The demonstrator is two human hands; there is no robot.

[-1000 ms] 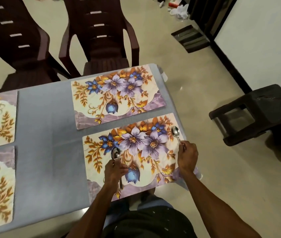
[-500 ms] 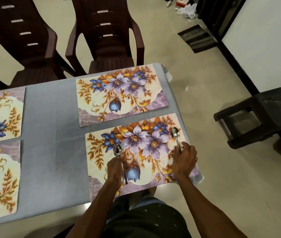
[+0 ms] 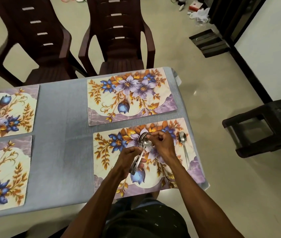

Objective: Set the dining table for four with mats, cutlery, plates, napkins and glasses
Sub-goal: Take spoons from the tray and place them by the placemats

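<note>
The left hand [image 3: 131, 157] has its grip tight round the handles of a bunch of spoons [image 3: 140, 152] above the near mat [image 3: 105, 158], and the right hand [image 3: 162, 143] pinches the bowl of the top spoon. One spoon [image 3: 183, 148] lies flat at the right edge of that mat on the tabletop [image 3: 62, 134]. I think the spoons are hard, light and slippery, so holding them by the thin handle is best, and I see no words to read anywhere.

Home dining room: table [image 3: 64, 121], placemats [image 3: 129, 95], chairs [image 3: 119, 40].
</note>
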